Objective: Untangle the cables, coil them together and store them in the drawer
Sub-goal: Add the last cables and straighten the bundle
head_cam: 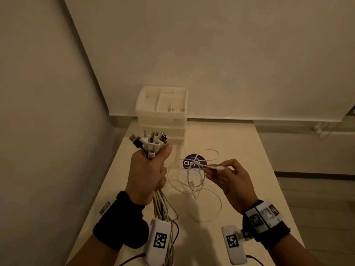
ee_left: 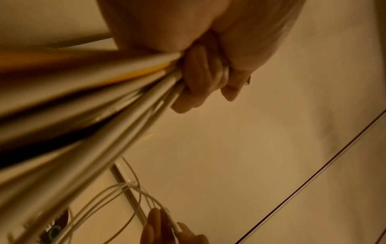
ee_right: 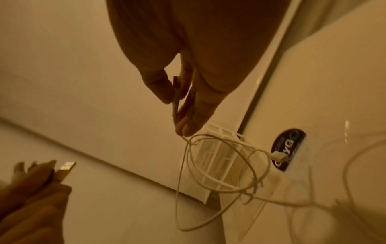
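Note:
My left hand (head_cam: 148, 173) grips a bundle of cables (head_cam: 151, 144) upright, their plug ends fanned out above the fist and the cords (head_cam: 163, 208) hanging down below it. In the left wrist view the fingers (ee_left: 196, 82) curl round the cords (ee_left: 104, 102). My right hand (head_cam: 224, 175) pinches the plug end of a loose white cable (head_cam: 192, 181), which is knotted and looped, partly lifted off the table. The right wrist view shows that cable (ee_right: 208, 173) dangling in loops from my fingertips (ee_right: 185, 128). A white drawer unit (head_cam: 163, 116) stands at the table's far end, drawers closed.
The white table (head_cam: 240, 150) runs away from me between a wall on the left and open floor on the right. A round dark sticker (head_cam: 194, 162) lies on the table under the loose cable. The drawer unit's top tray (head_cam: 165, 98) has open compartments.

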### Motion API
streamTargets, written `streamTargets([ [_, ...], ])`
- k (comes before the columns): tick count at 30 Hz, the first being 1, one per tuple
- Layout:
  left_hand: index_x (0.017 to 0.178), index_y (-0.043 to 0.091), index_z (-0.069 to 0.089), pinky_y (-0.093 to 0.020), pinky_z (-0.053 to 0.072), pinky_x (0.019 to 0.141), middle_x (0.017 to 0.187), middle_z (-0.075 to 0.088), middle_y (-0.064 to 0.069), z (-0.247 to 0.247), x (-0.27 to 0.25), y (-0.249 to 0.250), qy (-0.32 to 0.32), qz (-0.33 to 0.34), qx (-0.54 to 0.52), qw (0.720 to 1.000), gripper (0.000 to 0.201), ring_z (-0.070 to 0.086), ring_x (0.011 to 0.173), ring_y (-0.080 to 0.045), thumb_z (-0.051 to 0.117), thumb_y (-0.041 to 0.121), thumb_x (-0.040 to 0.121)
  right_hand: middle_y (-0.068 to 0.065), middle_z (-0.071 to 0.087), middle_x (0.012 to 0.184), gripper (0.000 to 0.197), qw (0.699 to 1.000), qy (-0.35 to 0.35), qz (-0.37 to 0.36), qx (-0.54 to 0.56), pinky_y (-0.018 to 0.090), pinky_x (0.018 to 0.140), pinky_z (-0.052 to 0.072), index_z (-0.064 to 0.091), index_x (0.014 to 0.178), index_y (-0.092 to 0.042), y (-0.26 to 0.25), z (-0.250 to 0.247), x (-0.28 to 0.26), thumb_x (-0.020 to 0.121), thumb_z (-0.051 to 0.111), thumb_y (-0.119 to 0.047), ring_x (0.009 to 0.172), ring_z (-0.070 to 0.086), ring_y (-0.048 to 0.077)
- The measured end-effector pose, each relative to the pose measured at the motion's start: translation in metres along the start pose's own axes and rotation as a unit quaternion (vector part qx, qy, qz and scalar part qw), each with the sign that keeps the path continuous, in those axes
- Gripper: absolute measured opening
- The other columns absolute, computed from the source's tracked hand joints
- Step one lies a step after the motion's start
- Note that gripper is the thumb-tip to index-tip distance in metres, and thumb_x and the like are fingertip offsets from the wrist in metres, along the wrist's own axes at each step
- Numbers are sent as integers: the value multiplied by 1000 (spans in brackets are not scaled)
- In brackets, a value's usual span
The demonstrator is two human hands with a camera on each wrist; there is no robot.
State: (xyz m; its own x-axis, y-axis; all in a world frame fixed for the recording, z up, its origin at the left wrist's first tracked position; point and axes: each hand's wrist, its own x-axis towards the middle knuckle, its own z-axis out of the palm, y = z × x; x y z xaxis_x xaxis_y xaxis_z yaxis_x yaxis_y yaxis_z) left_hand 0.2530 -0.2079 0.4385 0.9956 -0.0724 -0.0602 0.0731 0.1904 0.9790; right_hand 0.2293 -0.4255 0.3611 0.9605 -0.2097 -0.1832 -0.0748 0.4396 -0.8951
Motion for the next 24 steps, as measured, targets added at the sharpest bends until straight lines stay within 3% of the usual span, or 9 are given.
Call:
streamTargets([
  [4, 58, 19, 32, -16, 20, 40, 48, 17, -1, 4, 3, -2, -3, -21, 25, 999, 46, 13, 34, -11, 61, 21, 94, 28, 69, 94, 23, 997, 18, 19, 79, 47, 88, 56, 48, 82, -4, 14, 5, -12, 89, 43, 17, 99, 66, 47],
  [8, 75, 6, 55, -17, 20, 39, 47, 21, -1, 4, 9, -4, 3, -30, 53, 998, 28, 15, 34, -11, 62, 26, 93, 25, 69, 92, 28, 993, 22, 36, 111, 54, 93, 52, 46, 77, -5, 18, 0, -18, 86, 39, 20, 102, 65, 47],
  [12, 86, -1, 65, -19, 19, 40, 46, 21, -2, 6, 13, -9, -7, -38, 82, 996, 29, 15, 35, -12, 62, 27, 93, 17, 65, 83, 26, 977, 17, 66, 200, 62, 99, 43, 44, 71, -9, 21, -9, -18, 74, 44, 17, 104, 65, 44],
  [14, 86, 0, 66, -18, 20, 38, 44, 24, -1, 9, 14, -11, -9, -39, 99, 994, 27, 18, 33, -12, 62, 26, 93, 14, 59, 78, 26, 960, 11, 68, 272, 62, 94, 47, 46, 67, -10, 22, -10, -19, 61, 52, 14, 101, 66, 43],
  [19, 92, -14, 59, -19, 20, 39, 45, 24, 0, 19, 17, -24, -41, -62, 137, 988, 34, 19, 34, -13, 65, 20, 92, 14, 57, 72, 29, 931, 14, 89, 354, 57, 77, 56, 46, 66, -9, 26, -5, -21, 72, 29, 15, 83, 70, 37],
  [20, 86, -10, 61, -19, 21, 39, 44, 25, 1, 22, 16, -25, -52, -59, 148, 986, 31, 20, 34, -13, 66, 20, 91, 13, 57, 71, 30, 929, 9, 93, 358, 56, 75, 56, 46, 66, -8, 25, -3, -23, 73, 29, 15, 81, 70, 36],
  [22, 65, 9, 66, -20, 25, 39, 40, 33, 5, 26, 13, -25, -76, -39, 174, 981, 27, 27, 33, -12, 68, 20, 90, 13, 58, 71, 27, 931, -5, 98, 351, 53, 75, 57, 46, 67, -8, 23, 2, -26, 71, 33, 16, 80, 70, 35],
  [24, 62, 17, 64, -20, 29, 41, 38, 40, 8, 30, 11, -25, -92, -17, 199, 976, 27, 34, 33, -11, 70, 21, 88, 13, 59, 73, 26, 936, -25, 99, 338, 52, 77, 56, 45, 68, -8, 21, 4, -27, 67, 41, 17, 82, 70, 35],
])
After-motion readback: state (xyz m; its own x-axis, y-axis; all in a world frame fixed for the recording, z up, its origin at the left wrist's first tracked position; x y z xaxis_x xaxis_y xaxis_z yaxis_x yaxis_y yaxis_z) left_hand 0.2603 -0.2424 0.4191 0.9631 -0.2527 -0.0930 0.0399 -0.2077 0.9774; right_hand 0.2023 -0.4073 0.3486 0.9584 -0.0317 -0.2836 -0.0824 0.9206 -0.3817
